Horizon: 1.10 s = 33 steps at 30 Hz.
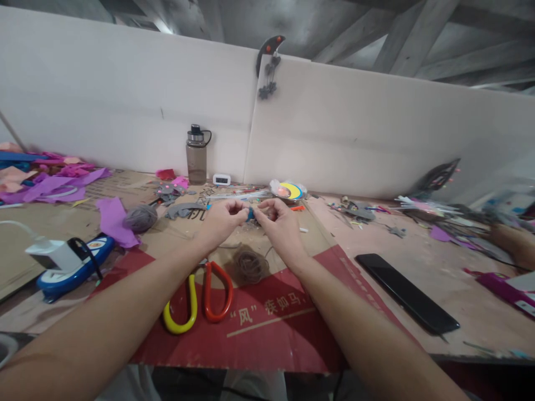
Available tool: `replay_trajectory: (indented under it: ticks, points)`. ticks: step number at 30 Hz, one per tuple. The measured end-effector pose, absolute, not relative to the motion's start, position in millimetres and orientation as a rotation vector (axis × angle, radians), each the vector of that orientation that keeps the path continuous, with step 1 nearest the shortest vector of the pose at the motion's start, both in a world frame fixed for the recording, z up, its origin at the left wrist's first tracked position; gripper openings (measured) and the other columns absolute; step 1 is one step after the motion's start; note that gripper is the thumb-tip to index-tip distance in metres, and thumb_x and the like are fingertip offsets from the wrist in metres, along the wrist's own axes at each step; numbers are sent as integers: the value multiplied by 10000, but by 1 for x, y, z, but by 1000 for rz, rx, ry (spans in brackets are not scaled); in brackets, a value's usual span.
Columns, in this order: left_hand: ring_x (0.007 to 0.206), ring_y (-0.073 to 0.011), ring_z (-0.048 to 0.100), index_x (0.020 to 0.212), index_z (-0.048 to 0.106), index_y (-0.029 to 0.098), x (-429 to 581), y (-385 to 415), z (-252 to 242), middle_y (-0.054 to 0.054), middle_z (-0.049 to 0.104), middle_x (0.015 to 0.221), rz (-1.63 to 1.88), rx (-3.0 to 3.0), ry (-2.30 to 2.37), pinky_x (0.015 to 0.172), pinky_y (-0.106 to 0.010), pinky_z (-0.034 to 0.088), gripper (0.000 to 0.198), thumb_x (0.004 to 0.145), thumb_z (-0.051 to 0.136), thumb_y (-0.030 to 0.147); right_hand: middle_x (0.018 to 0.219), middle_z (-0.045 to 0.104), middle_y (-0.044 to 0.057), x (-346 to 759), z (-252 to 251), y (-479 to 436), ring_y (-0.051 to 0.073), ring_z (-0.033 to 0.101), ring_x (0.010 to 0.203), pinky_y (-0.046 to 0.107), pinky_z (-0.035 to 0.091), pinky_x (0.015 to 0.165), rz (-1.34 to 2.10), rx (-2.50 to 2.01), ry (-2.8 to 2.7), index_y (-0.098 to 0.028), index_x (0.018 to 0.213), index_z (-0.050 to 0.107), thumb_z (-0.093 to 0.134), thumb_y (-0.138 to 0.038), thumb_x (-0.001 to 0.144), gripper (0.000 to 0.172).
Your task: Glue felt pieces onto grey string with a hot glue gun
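Observation:
My left hand [223, 220] and my right hand [282, 228] meet above the cardboard, fingertips pinched together. Between them is a small dark blue piece [251, 214], mostly covered by the fingers, so its kind cannot be made out. Both hands seem to grip it. Just below the hands lies a loose ball of grey-brown yarn [251, 265], with a strand running up beside my right hand. Scissors [218, 292] with one yellow and one red handle lie under my left forearm, their blades hidden.
Left are a power strip [58, 281] with a white charger, grey yarn [141, 218] and purple scraps [117, 221]. A bottle [196, 159] and small clock [221, 180] stand by the white partition. Right lies a black phone [405, 292]. Another person's hand [514, 244] shows far right.

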<state>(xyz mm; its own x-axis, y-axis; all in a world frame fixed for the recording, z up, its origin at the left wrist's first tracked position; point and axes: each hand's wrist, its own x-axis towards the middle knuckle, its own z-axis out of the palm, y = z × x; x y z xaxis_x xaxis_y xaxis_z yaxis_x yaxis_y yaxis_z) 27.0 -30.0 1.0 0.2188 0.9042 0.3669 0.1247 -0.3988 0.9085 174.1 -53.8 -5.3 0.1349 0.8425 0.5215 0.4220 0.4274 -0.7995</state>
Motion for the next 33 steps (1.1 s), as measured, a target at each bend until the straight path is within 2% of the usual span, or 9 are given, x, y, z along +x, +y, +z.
replay_trajectory:
  ticks: [3,6,12,14,18,23,29,33]
  points:
    - [512,-77,444,674,601,152,24,-24,-1,37,518,553,1182,1660,902,541,-223,356,118,671,614,270,530,350,-60,175,-4,-54,99,325,507,232,268,489,521,-1168,-1512,-185,831,644,581,-365,728,217]
    - [503,-80,445,659,613,145,25,-23,-2,20,521,543,1127,1497,789,519,-225,346,172,669,635,316,544,454,-35,174,-5,-54,100,366,508,230,282,476,608,-1175,-1454,-176,739,627,580,-371,714,202]
    - [627,-88,510,757,666,155,32,-28,-3,-12,609,736,1129,1254,687,580,-222,374,208,586,721,260,628,583,-5,172,-10,-51,114,482,539,231,349,487,747,-1106,-1271,-192,710,565,587,-370,689,181]
    - [621,-81,499,737,664,158,34,-28,-7,-4,606,732,1156,1227,704,584,-219,371,209,565,737,251,651,606,2,170,-12,-50,118,506,559,231,366,502,761,-1097,-1256,-192,711,565,583,-357,689,168]
    - [577,-70,464,664,631,146,37,-27,-14,15,552,644,1183,1196,716,572,-217,361,185,586,736,277,658,618,4,166,-14,-50,117,527,583,232,389,547,766,-1066,-1260,-182,702,565,579,-330,689,150]
    - [599,-72,465,691,630,136,38,-30,-14,1,553,680,1205,1225,746,577,-215,361,163,634,702,270,652,602,0,163,-14,-52,116,523,595,236,391,568,767,-1070,-1263,-172,694,568,579,-322,687,150]
    - [564,-69,438,653,603,139,39,-32,-12,15,522,631,1205,1239,776,553,-211,352,163,638,690,276,650,601,2,161,-14,-54,117,513,593,239,386,570,754,-1074,-1281,-168,702,572,576,-318,695,150]
    - [606,-73,467,699,624,144,39,-32,-15,3,555,693,1210,1254,752,573,-209,366,161,647,690,281,642,600,0,161,-13,-55,112,502,582,232,377,561,766,-1074,-1259,-168,688,560,566,-297,690,129]
